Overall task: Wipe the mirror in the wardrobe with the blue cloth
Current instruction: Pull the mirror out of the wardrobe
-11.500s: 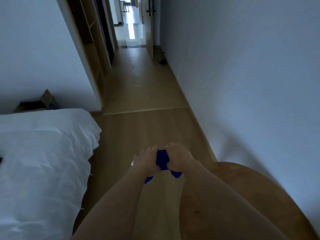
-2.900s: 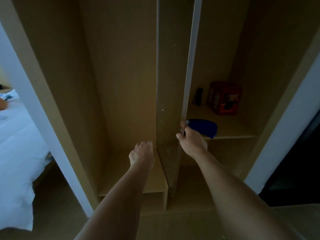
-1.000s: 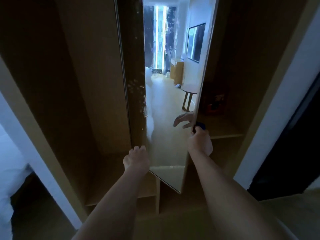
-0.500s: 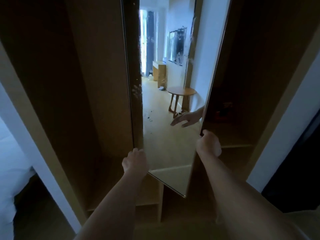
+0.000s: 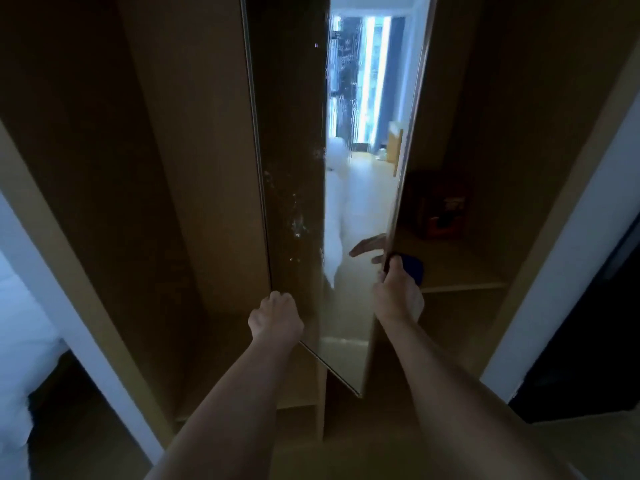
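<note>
A tall narrow mirror (image 5: 349,209) stands swung out from the middle of the wooden wardrobe (image 5: 194,168), its glass speckled with smears. My left hand (image 5: 275,317) is curled round the mirror's lower left edge. My right hand (image 5: 398,296) grips the right edge, thumb in front; its fingers show as a reflection in the glass. The blue cloth (image 5: 414,268) lies on the right-hand shelf (image 5: 464,278) just behind my right hand, mostly hidden by it.
A red box (image 5: 440,206) sits on the same shelf, further back. A white bed (image 5: 20,323) lies at the far left beyond the wardrobe's white side panel (image 5: 86,327). A dark opening (image 5: 588,341) is at the right.
The mirror has swung, so it reflects the window and bed instead of the round table. The blue cloth shows behind my right hand again. Both hands stay on the mirror's edges.
</note>
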A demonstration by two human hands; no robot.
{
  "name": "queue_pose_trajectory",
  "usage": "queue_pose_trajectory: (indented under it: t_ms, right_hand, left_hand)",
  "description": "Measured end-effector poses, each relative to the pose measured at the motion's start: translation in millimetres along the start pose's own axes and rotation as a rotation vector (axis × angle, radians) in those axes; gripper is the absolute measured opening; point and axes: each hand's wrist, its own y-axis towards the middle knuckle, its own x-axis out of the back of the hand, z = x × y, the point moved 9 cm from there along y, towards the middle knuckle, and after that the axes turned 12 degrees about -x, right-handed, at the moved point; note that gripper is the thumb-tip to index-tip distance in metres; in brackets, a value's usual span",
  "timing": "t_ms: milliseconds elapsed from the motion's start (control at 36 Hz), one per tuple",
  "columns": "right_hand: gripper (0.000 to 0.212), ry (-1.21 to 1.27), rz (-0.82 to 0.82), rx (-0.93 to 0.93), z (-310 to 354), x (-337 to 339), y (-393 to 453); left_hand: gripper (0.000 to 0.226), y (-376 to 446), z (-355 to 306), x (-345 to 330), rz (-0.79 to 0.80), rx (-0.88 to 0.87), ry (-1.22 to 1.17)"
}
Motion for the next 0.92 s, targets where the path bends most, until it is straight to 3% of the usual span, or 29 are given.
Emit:
queue_pose_trajectory:
  t_ms: [250, 389, 917]
  right_hand:
    - [0.021, -0.047, -0.091, 0.024, -4, 12, -49]
    - [0.007, -0.063, -0.134, 0.019, -11, 23, -66]
    - [0.005, 0.003, -0.373, 0.095, -24, 44, -89]
  left_hand:
    - [0.027, -32, -1, -4, -0.014, -0.035, 0.000]
    - [0.031, -45, 1, -2, -0.016, -0.048, -0.002]
    - [0.039, -42, 10, -9, -0.009, -0.060, -0.014]
